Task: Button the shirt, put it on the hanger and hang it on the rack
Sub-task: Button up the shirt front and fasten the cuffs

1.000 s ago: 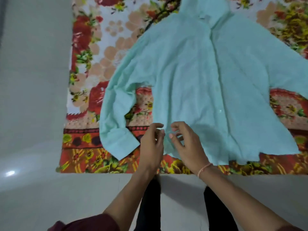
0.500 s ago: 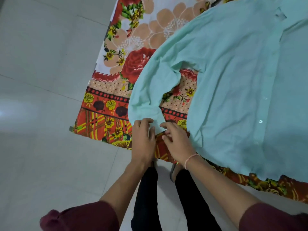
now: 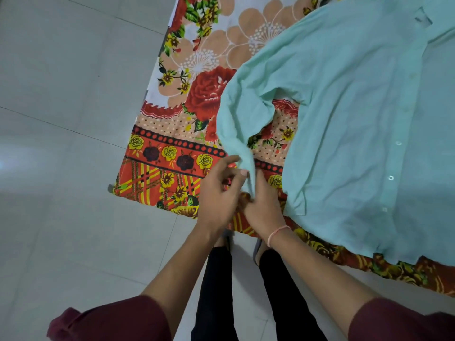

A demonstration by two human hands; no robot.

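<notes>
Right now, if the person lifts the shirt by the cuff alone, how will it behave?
The shirt would likely hang limp: its sleeve already bends and creases on the cloth. It looks thin, so probably light. Both hands pinch the cuff, which folds easily and may slip from a loose grip.

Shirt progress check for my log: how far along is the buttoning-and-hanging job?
Done: the shirt lies flat on the floral sheet, its front placket apparently closed. In hand: the left hand and right hand both pinch the sleeve cuff, likely buttoning it. Left: the hanger and rack, neither in view.
</notes>
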